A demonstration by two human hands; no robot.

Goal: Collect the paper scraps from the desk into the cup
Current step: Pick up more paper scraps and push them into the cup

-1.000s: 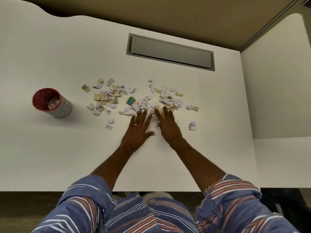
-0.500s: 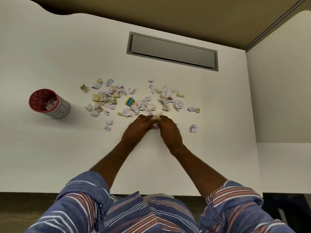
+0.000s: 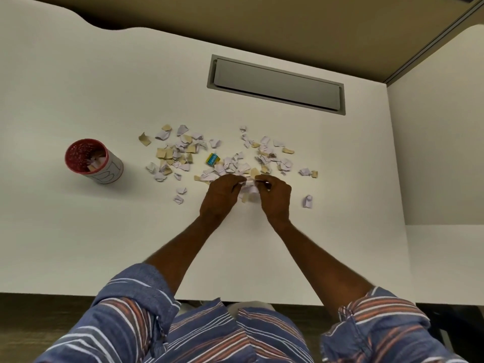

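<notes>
A: Paper scraps [image 3: 183, 153] lie scattered over the middle of the white desk [image 3: 78, 231], white bits mixed with tan ones, in a loose band that runs left to right

B: And the hands?

A: Both are at the near edge of that band. The left hand [image 3: 218, 199] and the right hand [image 3: 275, 197] are cupped toward each other, fingers curled in, with a small bunch of scraps [image 3: 248, 191] pinched between them. Fingertips of the two hands nearly meet over the bunch

B: Where is the cup?

A: The cup [image 3: 104, 169] stands upright on the desk well to the left of the scraps, apart from both hands. It has a red rim and red inside, a white outside, and a few scraps already lie in it

B: Anything else among the paper?

A: A small yellow and teal piece [image 3: 212, 159] sits near the middle of the band, just beyond the left hand. One white scrap [image 3: 307, 201] lies alone just to the right of the right hand, and two more [image 3: 180, 195] lie to the left of the left hand. Farther back, a grey hatch [image 3: 275, 85] is set flush into the desk
</notes>
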